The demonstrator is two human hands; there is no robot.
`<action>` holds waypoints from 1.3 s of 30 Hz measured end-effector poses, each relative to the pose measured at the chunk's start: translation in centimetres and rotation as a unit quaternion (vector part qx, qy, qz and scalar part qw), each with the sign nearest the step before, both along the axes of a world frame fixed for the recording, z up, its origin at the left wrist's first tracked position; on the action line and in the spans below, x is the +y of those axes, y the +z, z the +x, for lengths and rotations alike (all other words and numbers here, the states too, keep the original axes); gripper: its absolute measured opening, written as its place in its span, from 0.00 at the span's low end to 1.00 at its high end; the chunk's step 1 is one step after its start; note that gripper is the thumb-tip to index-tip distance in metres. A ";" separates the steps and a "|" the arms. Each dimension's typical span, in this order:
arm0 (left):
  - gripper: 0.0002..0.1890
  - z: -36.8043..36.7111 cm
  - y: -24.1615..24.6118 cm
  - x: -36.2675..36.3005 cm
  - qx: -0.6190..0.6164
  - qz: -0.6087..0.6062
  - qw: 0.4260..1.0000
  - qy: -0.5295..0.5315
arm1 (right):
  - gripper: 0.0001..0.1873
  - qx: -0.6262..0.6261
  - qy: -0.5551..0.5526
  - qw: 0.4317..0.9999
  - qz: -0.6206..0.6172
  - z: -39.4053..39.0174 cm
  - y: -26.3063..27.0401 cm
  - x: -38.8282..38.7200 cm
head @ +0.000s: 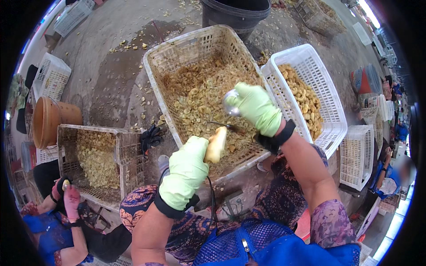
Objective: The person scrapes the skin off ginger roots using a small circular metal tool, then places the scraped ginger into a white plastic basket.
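Observation:
My left hand (pixel 184 171), in a pale green glove, grips a pale yellow, peeled-looking piece of produce (pixel 216 144) above the front of a dirty white plastic crate (pixel 154 74). My right hand (pixel 258 106), gloved alike, is closed on a shiny rounded metal tool (pixel 231 103), blurred and partly hidden by the fingers. Below that hand is a small knife (pixel 236 129) with a thin dark blade and a brownish handle; whether it lies on the scraps or hangs above them I cannot tell. Peelings and round slices (pixel 199 106) fill much of the crate.
At the right, a white basket (pixel 332 109) holds yellow curved pieces (pixel 303 96). A black bucket (pixel 234 16) stands behind the crate. On the left are another crate of peelings (pixel 100 159), an orange bucket (pixel 56 121), dark gloves (pixel 151 136) and a co-worker's pink-gloved hand (pixel 71 202).

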State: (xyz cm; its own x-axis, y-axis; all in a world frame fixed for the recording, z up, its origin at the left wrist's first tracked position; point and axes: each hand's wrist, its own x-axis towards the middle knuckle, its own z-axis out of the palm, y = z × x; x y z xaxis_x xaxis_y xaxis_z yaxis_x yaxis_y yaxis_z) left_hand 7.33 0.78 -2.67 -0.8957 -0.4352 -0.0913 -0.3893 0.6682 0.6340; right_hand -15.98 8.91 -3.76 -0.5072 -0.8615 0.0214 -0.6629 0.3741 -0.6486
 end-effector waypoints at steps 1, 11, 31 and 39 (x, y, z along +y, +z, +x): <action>0.15 0.0 0.3 0.0 0.000 0.005 1.000 0.000 | 0.09 0.025 -0.027 0.998 0.044 -1.2 0.8 -0.3; 0.25 -0.1 -0.3 -0.6 0.025 0.118 0.993 -0.001 | 0.07 -0.519 0.008 0.855 -0.017 2.9 0.8 0.0; 0.09 0.7 -1.1 -0.7 0.003 0.344 0.934 0.100 | 0.05 -0.104 -0.035 0.994 0.007 -1.1 -0.2 -0.3; 0.11 0.5 -1.2 -1.0 0.007 0.288 0.954 0.085 | 0.07 -0.145 0.011 0.985 -0.090 0.8 -1.9 0.1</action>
State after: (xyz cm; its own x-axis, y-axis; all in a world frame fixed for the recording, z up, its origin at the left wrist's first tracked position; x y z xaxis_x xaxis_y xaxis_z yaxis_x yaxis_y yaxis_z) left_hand 7.84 -0.23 -3.86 -0.8191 -0.4557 -0.3485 -0.4504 0.1347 0.8826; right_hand -15.14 9.02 -5.69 -0.4961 -0.8676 0.0327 -0.4468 0.2228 -0.8664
